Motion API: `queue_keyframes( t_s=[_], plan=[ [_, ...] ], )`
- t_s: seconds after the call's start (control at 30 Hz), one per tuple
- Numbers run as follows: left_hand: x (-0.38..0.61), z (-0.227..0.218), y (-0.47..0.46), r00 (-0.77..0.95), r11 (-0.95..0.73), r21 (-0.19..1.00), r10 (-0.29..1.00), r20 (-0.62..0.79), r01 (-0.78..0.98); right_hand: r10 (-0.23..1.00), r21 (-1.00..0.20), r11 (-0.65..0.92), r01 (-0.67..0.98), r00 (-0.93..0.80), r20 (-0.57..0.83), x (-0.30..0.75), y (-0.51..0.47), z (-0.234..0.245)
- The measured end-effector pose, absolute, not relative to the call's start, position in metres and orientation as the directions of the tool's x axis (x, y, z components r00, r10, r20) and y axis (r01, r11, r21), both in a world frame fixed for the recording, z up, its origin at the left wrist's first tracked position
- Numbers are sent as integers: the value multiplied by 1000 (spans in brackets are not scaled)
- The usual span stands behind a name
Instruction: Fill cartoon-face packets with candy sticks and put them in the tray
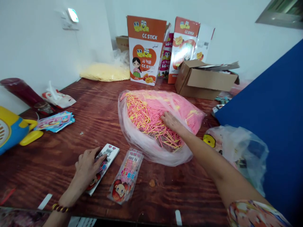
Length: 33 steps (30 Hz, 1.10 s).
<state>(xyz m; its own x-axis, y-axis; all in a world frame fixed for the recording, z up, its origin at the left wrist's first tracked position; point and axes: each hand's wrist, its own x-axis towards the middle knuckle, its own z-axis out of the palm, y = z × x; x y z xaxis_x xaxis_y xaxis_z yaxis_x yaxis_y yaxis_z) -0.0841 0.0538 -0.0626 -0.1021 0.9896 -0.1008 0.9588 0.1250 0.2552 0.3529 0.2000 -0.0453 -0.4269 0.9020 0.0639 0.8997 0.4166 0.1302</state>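
My left hand [89, 164] lies over a stack of printed plastic pouches [111, 154], with its fingers apart and resting on the top one. Beside that stack lies a clear pouch [127, 175] with a cartoon girl printed on it; pink sticks show through its upper part. My right hand [170, 121] reaches into a large open plastic bag [134, 135] full of thin pink and yellow sticks [139, 112]. Its fingers are curled down among the sticks, and the fingertips are partly hidden.
Cardboard CC Stick boxes [144, 50] and an open brown carton [205, 80] stand at the back. Blue-pink packets [56, 121], a tissue pack [59, 98], a dark red bottle [23, 93] and a yellow-blue object [14, 129] are left. A blue panel [265, 104] and crumpled plastic bag [246, 151] lie right.
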Motion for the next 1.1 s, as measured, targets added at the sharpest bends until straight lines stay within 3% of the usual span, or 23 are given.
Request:
queue_keyframes(
  t_s=[0.23,0.43,0.57,0.8,1.0,1.1],
  plan=[
    [-81,-68,50,-50,50,284,999,-8,957,896,122,428,895,-438,68,349,193,-38],
    [-82,-69,53,-27,11,338,999,43,941,922,-8,376,927,-373,100,349,195,-34],
    [-83,-70,63,-58,40,430,998,28,902,949,-143,305,942,-288,125,342,198,-30],
    [-78,-67,62,-22,10,362,999,29,932,992,-453,120,883,-92,85,328,186,-34],
    [-72,-67,61,-88,38,471,993,84,881,999,-730,18,683,22,45,322,163,-35],
    [-74,-68,70,-121,97,583,993,2,807,998,-850,3,527,52,36,314,147,-38]
  ],
)
